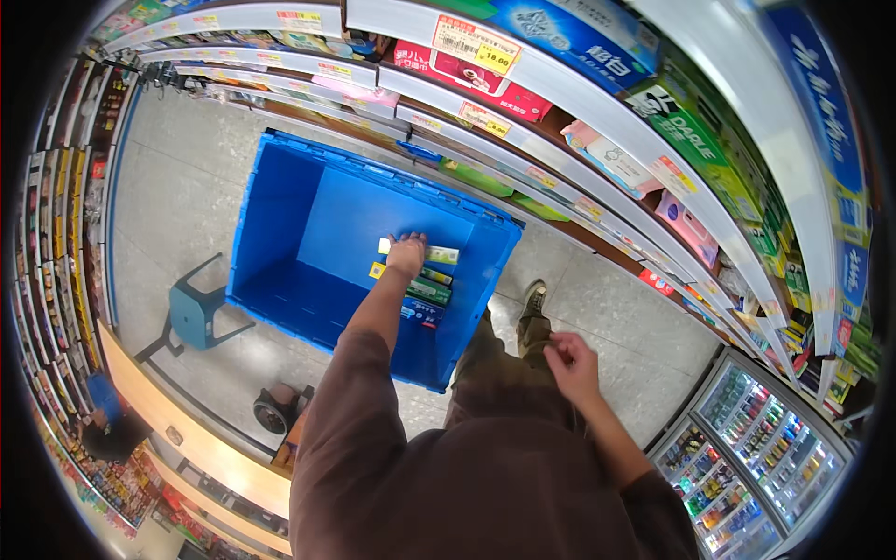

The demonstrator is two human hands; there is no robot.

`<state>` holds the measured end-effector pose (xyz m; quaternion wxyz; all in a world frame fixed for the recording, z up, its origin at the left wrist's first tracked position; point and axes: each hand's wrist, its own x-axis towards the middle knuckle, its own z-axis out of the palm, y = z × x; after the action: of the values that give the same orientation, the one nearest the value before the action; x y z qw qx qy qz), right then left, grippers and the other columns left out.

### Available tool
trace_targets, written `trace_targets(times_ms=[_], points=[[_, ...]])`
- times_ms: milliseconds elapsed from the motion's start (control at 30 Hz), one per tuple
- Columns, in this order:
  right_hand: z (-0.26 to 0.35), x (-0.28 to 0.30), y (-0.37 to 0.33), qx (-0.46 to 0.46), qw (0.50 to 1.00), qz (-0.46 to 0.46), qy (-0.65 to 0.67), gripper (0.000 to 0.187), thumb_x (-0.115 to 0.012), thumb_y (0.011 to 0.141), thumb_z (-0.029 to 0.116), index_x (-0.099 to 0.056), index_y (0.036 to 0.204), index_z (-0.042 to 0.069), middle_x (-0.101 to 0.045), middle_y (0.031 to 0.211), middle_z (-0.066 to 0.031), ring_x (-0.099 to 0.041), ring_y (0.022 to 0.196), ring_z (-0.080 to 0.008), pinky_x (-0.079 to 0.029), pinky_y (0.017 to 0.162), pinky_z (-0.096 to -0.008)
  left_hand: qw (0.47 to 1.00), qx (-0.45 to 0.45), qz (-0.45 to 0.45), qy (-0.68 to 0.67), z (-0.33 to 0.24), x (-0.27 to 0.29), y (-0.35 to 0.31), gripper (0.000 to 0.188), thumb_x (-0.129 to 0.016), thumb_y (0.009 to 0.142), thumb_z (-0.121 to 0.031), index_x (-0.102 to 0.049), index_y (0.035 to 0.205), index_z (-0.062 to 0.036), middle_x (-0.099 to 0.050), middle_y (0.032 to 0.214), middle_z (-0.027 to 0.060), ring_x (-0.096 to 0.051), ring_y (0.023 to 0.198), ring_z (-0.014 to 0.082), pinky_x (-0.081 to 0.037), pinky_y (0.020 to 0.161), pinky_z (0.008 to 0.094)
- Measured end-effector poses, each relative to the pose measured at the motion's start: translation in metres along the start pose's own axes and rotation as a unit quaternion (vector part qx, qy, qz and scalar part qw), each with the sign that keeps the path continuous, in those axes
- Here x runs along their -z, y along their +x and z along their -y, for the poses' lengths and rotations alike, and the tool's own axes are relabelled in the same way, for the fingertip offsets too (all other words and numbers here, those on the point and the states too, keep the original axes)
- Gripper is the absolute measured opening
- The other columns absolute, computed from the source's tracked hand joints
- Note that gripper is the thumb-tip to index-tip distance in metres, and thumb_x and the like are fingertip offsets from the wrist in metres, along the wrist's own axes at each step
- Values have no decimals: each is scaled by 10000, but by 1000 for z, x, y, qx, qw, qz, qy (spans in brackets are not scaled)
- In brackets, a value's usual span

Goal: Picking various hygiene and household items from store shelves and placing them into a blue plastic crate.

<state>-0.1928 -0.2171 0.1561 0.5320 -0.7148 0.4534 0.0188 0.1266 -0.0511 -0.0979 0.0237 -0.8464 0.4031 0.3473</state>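
My left hand [408,254] reaches down into a blue plastic crate [322,289], its fingers closed over a white and green toothpaste box [442,254]. Beside that box, several more slim boxes lie in a row: one with a yellow end [377,271], a dark green box [428,291] and a dark blue box [422,311]. The near side of the row is partly covered by my forearm. My right hand [571,364] hangs over my thigh, outside the crate, with loosely bent, parted fingers and nothing visible in it.
Curved shelves [560,159] of boxed goods run along the far and right sides. A blue stool [194,317] stands left of the crate. At lower left is a wooden counter [177,425], and a glass-door drinks fridge [747,448] is at lower right. My shoe [535,297] is beside the crate.
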Motion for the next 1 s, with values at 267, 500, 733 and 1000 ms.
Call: trace_targets(times_ms=[267,500,733,1000], points=[[-32,4,-20,-38,999,1,20,214,-704,881,7,-625,1080,10,-578,705,21,-490,620,-21,-390,550,-197,994,-6,40,106,-6,-79,47,332,-434,980,-167,-592,1266,-107,-620,1236,65,-568,1205,266,-216,1125,706],[-32,7,-14,-54,998,-16,20,194,-682,887,-22,-622,1070,4,-579,725,34,-504,641,-15,-403,577,-185,994,-32,54,90,4,-112,49,358,-389,998,-203,-582,1281,-103,-602,1260,88,-525,1243,281,-285,1116,648],[-17,-3,-14,-21,1000,1,2,201,-727,874,66,-641,1047,12,-626,707,6,-520,591,-30,-425,544,-216,992,2,118,41,-6,-78,18,491,-428,951,-203,-471,1430,-103,-448,1500,116,-395,1410,280,-296,1151,555],[46,4,0,109,994,17,-18,202,-721,876,49,-643,1060,19,-610,741,10,-518,609,-23,-418,549,-198,892,-99,-344,-275,-66,115,-52,328,-668,854,-157,-619,1156,-38,-655,1132,178,-613,1086,364,-475,964,457]])
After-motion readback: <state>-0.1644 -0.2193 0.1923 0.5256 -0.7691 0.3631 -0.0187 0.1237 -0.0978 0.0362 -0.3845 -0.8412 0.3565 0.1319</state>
